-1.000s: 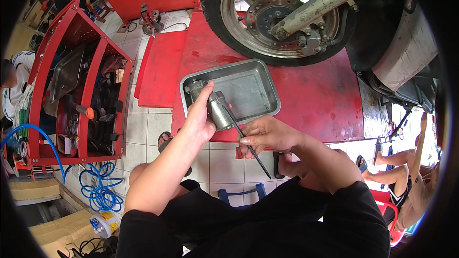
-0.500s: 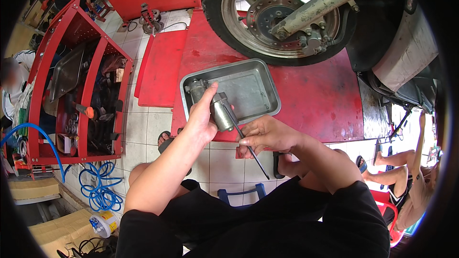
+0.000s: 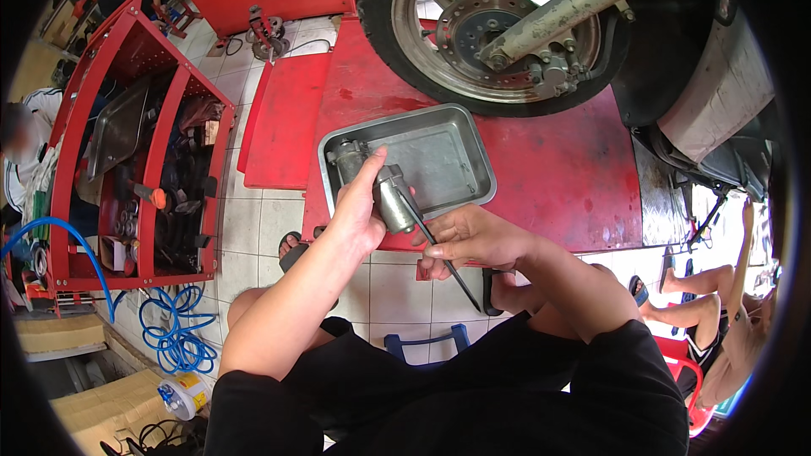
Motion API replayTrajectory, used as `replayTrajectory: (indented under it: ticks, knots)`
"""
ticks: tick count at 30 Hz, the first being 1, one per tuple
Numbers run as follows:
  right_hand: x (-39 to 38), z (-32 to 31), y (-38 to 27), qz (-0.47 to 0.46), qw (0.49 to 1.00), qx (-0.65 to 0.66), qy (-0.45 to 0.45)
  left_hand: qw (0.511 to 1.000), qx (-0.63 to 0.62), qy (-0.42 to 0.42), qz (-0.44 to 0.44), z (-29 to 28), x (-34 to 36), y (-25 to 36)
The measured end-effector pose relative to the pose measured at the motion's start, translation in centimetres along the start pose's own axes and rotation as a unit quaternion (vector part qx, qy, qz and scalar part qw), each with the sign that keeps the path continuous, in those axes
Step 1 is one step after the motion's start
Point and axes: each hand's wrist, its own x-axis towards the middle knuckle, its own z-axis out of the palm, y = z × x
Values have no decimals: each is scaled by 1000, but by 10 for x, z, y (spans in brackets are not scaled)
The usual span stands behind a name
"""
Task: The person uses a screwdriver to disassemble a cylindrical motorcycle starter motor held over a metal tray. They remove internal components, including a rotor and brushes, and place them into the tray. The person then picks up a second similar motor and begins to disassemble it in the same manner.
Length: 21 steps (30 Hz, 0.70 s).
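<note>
My left hand is closed round a silver cylindrical metal part, held over the near left of a metal pan on a red platform. My right hand is closed on a long, thin, dark metal rod beyond the pan's near edge. The rod slants from the metal part's side down past my fingers toward the floor; whether its upper tip fits into the part is too small to tell.
A motorcycle's front wheel stands behind the pan. At left are a red tool cart and coiled blue hose. A seated person's leg is at right, other people at far left. A blue stool is below me.
My right hand and the rod have shifted very slightly, the fingers moving a little along it. My left hand keeps its hold on the metal part, barely moving.
</note>
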Motion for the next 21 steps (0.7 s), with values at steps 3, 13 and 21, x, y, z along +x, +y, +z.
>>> replayTrajectory:
  ticks: [3,13,21]
  knots:
    - [-1,-2,0,7,1000,14,-11,1000,20,-7,2,0,-1,0]
    - [1,-1,0,19,1000,3,-9,1000,21,2,6,0,0,0]
    - [-1,0,-1,20,1000,-5,-14,999,30,3,11,-1,0,1]
